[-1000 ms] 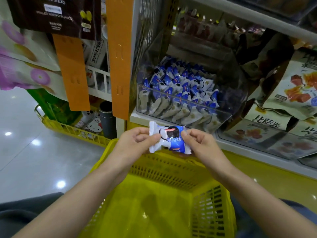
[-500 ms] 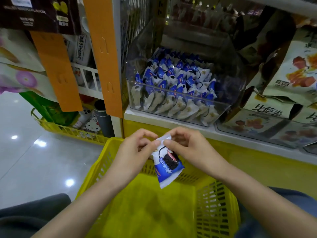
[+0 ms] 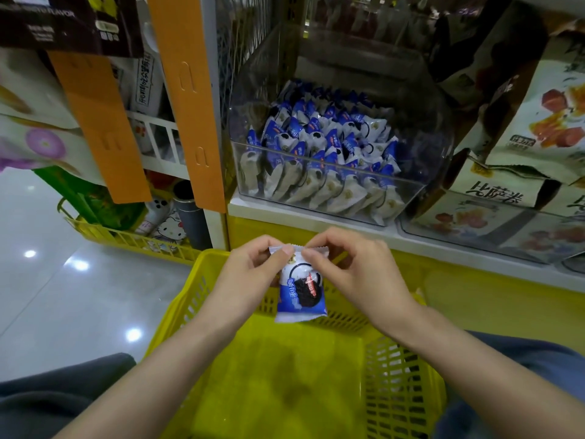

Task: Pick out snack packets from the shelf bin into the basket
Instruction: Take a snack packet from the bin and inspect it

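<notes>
A blue and white snack packet with a dark cookie picture hangs upright over the far end of the yellow basket. My left hand and my right hand both pinch its top seam, thumbs and forefingers close together. Behind them on the white shelf stands a clear plastic bin filled with several of the same packets. The basket's floor looks bare in the part that shows.
Large snack bags and a second clear bin fill the shelf to the right. Orange hanging strips and more bags hang at the left. A low yellow wire rack stands on the shiny floor.
The packet went from flat between both hands to hanging upright by its top seam. My hands have drawn close together and sit a little lower over the basket.
</notes>
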`<state>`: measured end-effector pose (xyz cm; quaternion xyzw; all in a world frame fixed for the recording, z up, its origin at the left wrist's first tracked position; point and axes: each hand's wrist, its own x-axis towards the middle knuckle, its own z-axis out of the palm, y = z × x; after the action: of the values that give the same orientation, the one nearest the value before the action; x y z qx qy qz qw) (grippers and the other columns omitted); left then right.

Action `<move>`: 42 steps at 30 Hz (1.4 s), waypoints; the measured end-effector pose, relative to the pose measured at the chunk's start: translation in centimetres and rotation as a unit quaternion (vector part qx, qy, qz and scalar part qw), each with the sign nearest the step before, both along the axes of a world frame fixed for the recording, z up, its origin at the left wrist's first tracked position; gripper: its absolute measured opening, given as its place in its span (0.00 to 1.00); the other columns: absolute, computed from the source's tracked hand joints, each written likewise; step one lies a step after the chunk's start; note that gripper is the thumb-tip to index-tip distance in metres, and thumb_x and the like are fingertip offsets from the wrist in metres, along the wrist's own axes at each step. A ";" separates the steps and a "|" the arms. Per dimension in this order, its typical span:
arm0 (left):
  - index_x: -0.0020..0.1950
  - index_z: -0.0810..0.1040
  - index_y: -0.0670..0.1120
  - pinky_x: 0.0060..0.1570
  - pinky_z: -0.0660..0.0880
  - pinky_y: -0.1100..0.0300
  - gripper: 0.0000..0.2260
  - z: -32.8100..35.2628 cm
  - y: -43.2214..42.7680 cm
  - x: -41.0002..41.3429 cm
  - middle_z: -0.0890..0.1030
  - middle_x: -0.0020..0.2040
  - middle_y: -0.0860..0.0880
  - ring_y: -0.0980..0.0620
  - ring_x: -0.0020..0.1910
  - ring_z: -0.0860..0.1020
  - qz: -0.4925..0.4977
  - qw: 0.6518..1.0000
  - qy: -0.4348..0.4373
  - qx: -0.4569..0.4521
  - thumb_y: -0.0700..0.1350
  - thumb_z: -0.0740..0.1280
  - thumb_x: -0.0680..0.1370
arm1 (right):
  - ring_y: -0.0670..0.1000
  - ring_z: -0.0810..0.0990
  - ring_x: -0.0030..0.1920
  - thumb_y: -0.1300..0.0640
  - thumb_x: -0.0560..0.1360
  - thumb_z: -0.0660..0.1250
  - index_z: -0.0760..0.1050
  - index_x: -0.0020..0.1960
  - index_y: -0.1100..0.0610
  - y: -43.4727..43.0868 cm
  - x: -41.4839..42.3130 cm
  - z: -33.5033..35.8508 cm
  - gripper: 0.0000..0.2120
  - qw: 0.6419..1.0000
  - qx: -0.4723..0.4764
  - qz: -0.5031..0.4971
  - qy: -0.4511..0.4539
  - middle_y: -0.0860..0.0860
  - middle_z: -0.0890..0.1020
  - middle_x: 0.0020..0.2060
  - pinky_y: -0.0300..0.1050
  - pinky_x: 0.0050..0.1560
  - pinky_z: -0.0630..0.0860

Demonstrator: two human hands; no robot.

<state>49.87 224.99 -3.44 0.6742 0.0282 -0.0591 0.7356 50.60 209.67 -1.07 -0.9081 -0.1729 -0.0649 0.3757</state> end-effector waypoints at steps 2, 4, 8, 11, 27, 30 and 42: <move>0.42 0.71 0.49 0.39 0.74 0.66 0.08 -0.5 0.2 0.2 0.77 0.38 0.50 0.57 0.36 0.75 0.067 0.992 -0.040 0.096 0.39 0.68 0.74 | 0.42 0.78 0.35 0.53 0.73 0.68 0.78 0.42 0.49 -0.2 0.2 0.0 0.02 0.999 0.007 -0.043 -0.022 0.43 0.80 0.33 0.45 0.36 0.77; 0.44 0.68 0.53 0.36 0.70 0.72 0.11 -0.6 0.2 0.0 0.75 0.41 0.51 0.61 0.36 0.73 0.092 0.971 -0.084 0.203 0.41 0.70 0.73 | 0.42 0.78 0.36 0.54 0.74 0.67 0.78 0.42 0.53 -0.5 0.8 0.0 0.04 0.993 0.072 -0.090 0.012 0.43 0.80 0.33 0.49 0.39 0.78; 0.57 0.72 0.51 0.43 0.72 0.71 0.13 -0.6 -0.7 -0.7 0.77 0.51 0.55 0.58 0.49 0.76 -0.016 0.986 -0.067 0.152 0.43 0.68 0.74 | 0.41 0.78 0.37 0.54 0.74 0.67 0.78 0.42 0.52 -0.2 0.7 -0.3 0.03 0.993 0.077 -0.089 -0.008 0.43 0.80 0.34 0.33 0.37 0.74; 0.57 0.74 0.48 0.57 0.74 0.56 0.14 -0.2 -1.0 -0.9 0.81 0.54 0.53 0.54 0.55 0.78 -0.070 0.996 0.029 -0.039 0.46 0.69 0.72 | 0.42 0.78 0.40 0.56 0.73 0.69 0.79 0.45 0.53 0.4 0.0 -0.8 0.02 0.998 0.060 -0.014 -0.018 0.45 0.80 0.38 0.33 0.41 0.74; 0.43 0.74 0.46 0.34 0.77 0.64 0.06 -0.1 0.2 0.7 0.82 0.37 0.49 0.56 0.35 0.80 0.102 0.975 0.067 -0.184 0.42 0.61 0.79 | 0.50 0.80 0.50 0.55 0.78 0.61 0.73 0.61 0.62 0.7 0.3 -0.7 0.15 0.849 0.353 -0.038 0.391 0.56 0.81 0.54 0.42 0.51 0.79; 0.44 0.74 0.48 0.36 0.74 0.68 0.04 -0.4 0.4 0.6 0.80 0.40 0.51 0.59 0.37 0.78 0.095 0.995 -0.026 -0.024 0.41 0.63 0.78 | 0.47 0.82 0.44 0.59 0.77 0.61 0.77 0.52 0.61 0.7 0.2 -0.5 0.08 0.828 0.406 -0.010 0.386 0.55 0.83 0.47 0.40 0.45 0.80; 0.53 0.74 0.54 0.43 0.73 0.67 0.10 -0.7 0.5 -0.6 0.76 0.50 0.59 0.62 0.46 0.75 0.030 0.924 -0.198 0.326 0.52 0.68 0.73 | 0.50 0.79 0.36 0.60 0.74 0.67 0.76 0.45 0.56 0.9 0.1 -1.9 0.01 0.943 0.226 -0.028 0.242 0.52 0.80 0.38 0.39 0.34 0.78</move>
<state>49.25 225.45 -4.11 0.8736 -0.0800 0.1099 0.4672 50.73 210.58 -2.98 -0.7923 -0.0324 0.1096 0.5993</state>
